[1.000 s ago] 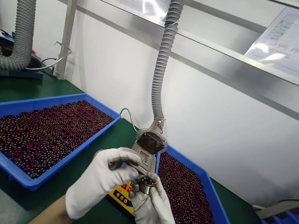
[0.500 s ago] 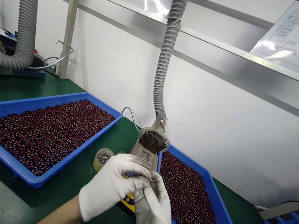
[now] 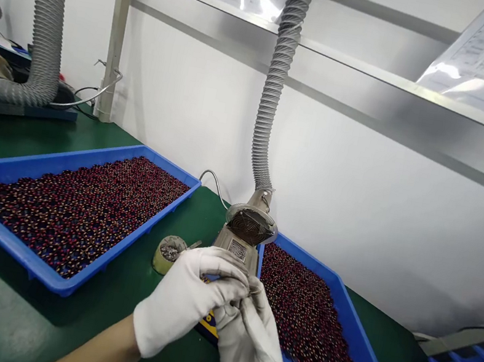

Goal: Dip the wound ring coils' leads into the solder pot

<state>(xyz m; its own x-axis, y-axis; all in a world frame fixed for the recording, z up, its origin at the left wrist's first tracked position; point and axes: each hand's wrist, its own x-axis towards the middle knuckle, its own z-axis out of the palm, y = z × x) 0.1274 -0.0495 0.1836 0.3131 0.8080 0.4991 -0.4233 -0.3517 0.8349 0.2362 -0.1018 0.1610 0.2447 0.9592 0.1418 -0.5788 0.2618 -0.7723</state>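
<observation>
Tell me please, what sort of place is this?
It is probably an electronics factory workshop. Blue trays hold many small dark red coils, a fume extractor with a ribbed hose stands on the green bench, and white gloves cover the left hand and right hand.

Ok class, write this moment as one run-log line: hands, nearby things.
left white-gloved hand touching right | right white-gloved hand item hidden | near round olive cup of grey scraps
</observation>
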